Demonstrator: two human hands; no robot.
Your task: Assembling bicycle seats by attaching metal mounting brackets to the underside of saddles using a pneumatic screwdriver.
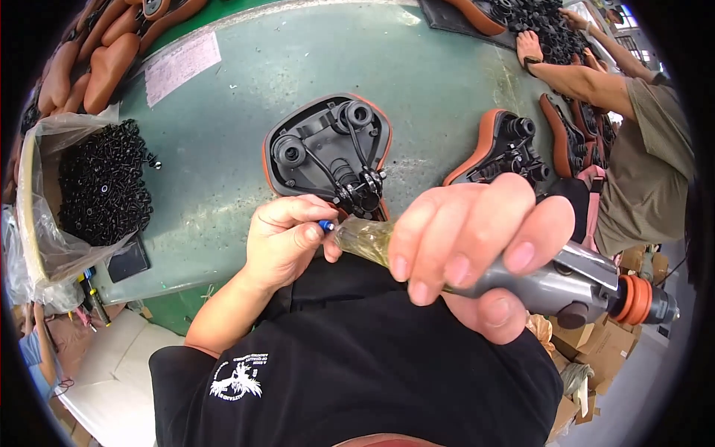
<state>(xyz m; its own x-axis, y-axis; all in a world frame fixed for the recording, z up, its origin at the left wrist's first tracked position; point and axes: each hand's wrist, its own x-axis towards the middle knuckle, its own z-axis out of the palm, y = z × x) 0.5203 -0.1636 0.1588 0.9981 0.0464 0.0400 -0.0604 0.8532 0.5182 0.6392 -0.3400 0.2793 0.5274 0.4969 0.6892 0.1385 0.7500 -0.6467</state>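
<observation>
My right hand [465, 249] is wrapped round a grey power screwdriver [506, 289], held level above my lap. Its nose [366, 240] is covered in yellowish clear wrap and points left. At that tip, my left hand [287, 237] pinches a small blue piece [325, 225] between thumb and fingers; its exact kind is too small to tell. Just beyond my hands a bike saddle [328, 153] lies upside down on the table, with orange-brown edges, a black underside, two round black springs and a metal clamp. My left hand partly covers its near end.
On the left stands a plastic-lined box [33, 186] of black screws [104, 182]. Another overturned saddle [495, 149] lies to the right on the green table [223, 261]. Stacked saddles [112, 71] fill the far left. A co-worker's arm [581, 86] reaches toward black parts [547, 30] at the far right.
</observation>
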